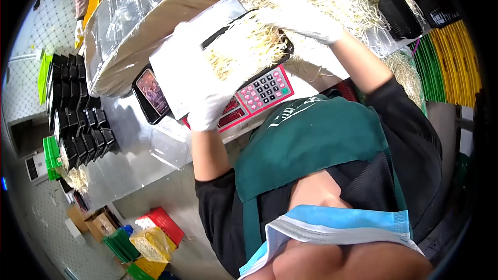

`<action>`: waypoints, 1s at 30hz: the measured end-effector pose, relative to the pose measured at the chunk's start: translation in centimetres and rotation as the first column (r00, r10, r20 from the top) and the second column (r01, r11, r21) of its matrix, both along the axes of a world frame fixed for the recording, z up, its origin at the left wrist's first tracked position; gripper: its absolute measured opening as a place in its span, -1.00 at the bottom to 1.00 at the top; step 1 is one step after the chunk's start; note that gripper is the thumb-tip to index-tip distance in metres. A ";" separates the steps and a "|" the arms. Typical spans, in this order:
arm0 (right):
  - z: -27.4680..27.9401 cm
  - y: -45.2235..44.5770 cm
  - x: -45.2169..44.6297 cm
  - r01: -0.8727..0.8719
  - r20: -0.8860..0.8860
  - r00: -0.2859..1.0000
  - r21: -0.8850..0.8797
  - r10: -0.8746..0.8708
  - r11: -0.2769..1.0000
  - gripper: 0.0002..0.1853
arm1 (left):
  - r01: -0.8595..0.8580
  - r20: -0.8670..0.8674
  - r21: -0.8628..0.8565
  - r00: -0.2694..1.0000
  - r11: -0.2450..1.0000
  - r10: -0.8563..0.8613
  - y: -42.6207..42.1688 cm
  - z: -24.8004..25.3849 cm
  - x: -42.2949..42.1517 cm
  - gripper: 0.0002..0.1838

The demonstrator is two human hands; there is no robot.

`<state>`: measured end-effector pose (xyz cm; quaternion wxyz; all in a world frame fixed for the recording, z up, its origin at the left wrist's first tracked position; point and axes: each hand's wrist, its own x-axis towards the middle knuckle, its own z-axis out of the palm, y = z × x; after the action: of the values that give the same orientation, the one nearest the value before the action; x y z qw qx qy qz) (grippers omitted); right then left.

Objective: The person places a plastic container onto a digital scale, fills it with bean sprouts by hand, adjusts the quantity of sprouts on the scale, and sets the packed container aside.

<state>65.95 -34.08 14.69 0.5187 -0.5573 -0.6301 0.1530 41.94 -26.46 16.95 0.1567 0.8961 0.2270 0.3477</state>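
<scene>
My left hand point(206, 110), in a white glove, is closed at the lower edge of a flat white piece point(176, 75), washed out by glare. My right hand point(295, 18), also gloved, stretches over the far side of a black tray point(288, 46), its fingers apparently extended beside a loose pile point(358, 5) of pale thin strands like bean sprouts. More such strands point(246, 46) fill the tray. Beneath the tray is a weighing scale with a red-edged keypad point(264, 91). A phone point(151, 91) showing a picture lies left of the flat white piece.
Stacked black trays point(78, 109) stand at the table's left. A large clear-wrapped bundle point(140, 21) lies at the back. An empty black tray point(399, 15) and green and yellow crates point(446, 62) are to the right. Another person's gloved hand point(79, 33) shows top left.
</scene>
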 end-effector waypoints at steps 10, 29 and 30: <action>0.6 0.6 -6.0 0.018 0.397 0.911 -0.318 0.116 0.948 -0.68 | 0.145 -0.291 -0.166 0.938 0.975 -0.189 0.9 -4.0 2.9 -0.20; 4.7 3.8 -2.7 0.121 0.611 0.791 -0.102 -0.034 0.987 -0.61 | 0.064 -0.231 0.012 0.971 0.998 -0.060 1.2 -4.3 1.9 -0.06; 4.8 5.1 -1.7 0.169 0.645 0.756 -0.028 -0.111 0.985 -0.63 | 0.079 -0.224 0.019 0.972 0.997 -0.073 1.0 -4.3 2.4 -0.06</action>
<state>64.29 -28.93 19.48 0.2586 -0.6430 -0.7184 -0.0589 44.33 -25.44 12.64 0.1311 0.9395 0.2038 0.2419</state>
